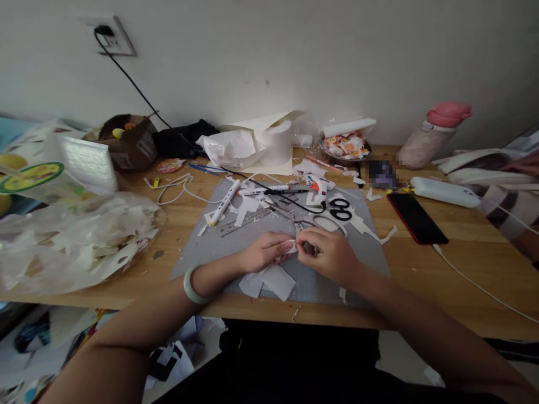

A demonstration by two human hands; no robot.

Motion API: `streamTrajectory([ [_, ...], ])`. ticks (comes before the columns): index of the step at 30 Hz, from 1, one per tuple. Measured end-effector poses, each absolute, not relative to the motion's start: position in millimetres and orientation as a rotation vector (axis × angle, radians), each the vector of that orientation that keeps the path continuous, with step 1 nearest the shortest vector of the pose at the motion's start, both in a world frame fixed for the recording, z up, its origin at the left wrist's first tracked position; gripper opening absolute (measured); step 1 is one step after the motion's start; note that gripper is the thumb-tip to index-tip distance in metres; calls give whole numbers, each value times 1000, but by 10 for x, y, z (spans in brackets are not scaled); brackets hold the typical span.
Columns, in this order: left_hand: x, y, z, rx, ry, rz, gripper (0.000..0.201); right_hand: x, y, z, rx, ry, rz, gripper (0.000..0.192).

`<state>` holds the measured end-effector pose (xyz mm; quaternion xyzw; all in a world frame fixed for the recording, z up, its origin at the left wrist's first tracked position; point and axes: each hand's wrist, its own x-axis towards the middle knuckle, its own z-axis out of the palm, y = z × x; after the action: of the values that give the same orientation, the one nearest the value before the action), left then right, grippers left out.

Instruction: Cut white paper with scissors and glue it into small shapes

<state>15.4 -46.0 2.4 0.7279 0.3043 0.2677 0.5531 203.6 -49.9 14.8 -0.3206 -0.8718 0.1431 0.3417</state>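
Over the grey mat (202, 252) my two hands meet, working on a small white paper piece (290, 246). My left hand (265, 251) pinches it between thumb and fingers. At its right end, the thumb and fingertips of my right hand (324, 252) are closed, partly hiding the paper. Just beyond the fingers lie scissors (300, 225) with white handles, and black-handled scissors (340, 210) rest farther back on the right. Loose white paper pieces (275, 282) lie below my hands. A white and orange glue gun (320, 188) and a metal ruler (244, 223) are behind.
A large plastic bag of scraps (80, 241) covers the table's left side. On the right are a phone (416, 219) with its cable, a white power bank (444, 192) and a pink-capped bottle (438, 134). Paper rolls (275, 143) and a scrap-filled bowl (345, 147) stand along the wall.
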Motion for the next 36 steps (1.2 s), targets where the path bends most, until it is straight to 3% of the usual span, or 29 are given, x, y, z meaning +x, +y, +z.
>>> streamTrajectory([
  [7, 104, -472, 67, 1757, 707, 664, 41, 2148, -353, 208, -1090, -2162, 382, 8],
  [11, 109, -475, 66, 1747, 721, 667, 43, 2151, -373, 212, -895, -2239, 505, 13],
  [16, 128, -480, 46, 1706, 743, 655, 44, 2111, -460, 183, -704, -2337, 359, 19],
  [36, 198, -501, 95, 1850, 797, 604, 44, 2039, -488, 165, -923, -2298, 76, 10],
])
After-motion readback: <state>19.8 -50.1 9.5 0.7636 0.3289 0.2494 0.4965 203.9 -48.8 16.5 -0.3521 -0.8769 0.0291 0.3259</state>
